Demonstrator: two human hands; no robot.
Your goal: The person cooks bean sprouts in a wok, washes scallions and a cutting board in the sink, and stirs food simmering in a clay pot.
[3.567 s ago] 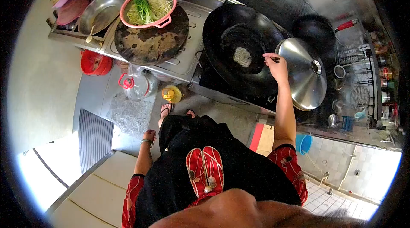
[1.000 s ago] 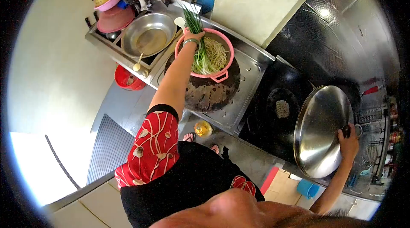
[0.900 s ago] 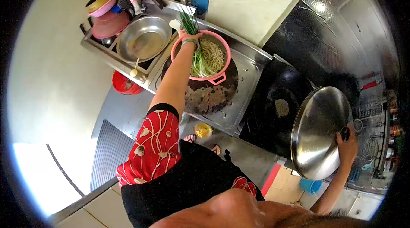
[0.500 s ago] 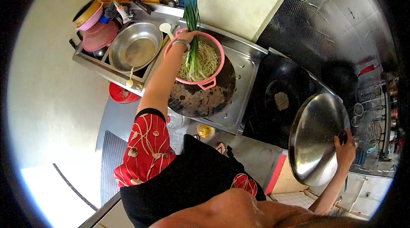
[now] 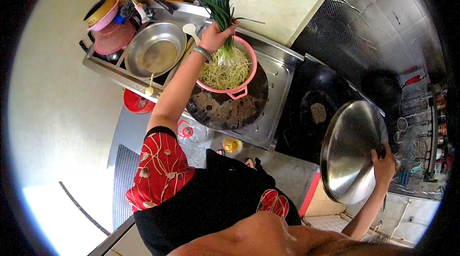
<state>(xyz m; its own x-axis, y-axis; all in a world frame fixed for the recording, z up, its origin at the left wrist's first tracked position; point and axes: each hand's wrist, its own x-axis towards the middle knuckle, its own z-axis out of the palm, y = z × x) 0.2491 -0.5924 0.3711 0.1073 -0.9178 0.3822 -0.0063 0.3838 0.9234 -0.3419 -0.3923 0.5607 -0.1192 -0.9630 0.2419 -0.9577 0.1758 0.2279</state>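
Observation:
My left hand (image 5: pixel 216 36) is closed around a bunch of green onions (image 5: pixel 222 9). The leaves fan out above my fingers, and the pale ends hang down over a pink colander-like basin (image 5: pixel 238 94). Thin pale strands that look like bean sprouts (image 5: pixel 224 75) fill the basin, which sits on a round, dark-stained board (image 5: pixel 230 111). Over on the right, my right hand (image 5: pixel 385 166) grips the knob of a large, shiny metal lid (image 5: pixel 352 153). The lid is tilted on its side near the front edge of the black stove.
A wide steel basin (image 5: pixel 158 57) and a white ladle (image 5: pixel 190 30) are left of the pink basin. The dark wok (image 5: pixel 317 112) is on the stove to the right. Bowls (image 5: pixel 114 38) are stacked at far left. A red bucket (image 5: pixel 136 102) stands below the counter.
My left hand has lifted the green onions up and away from the basin, so their white ends now hang over the sprouts. The lid stays in my right hand, shifted slightly.

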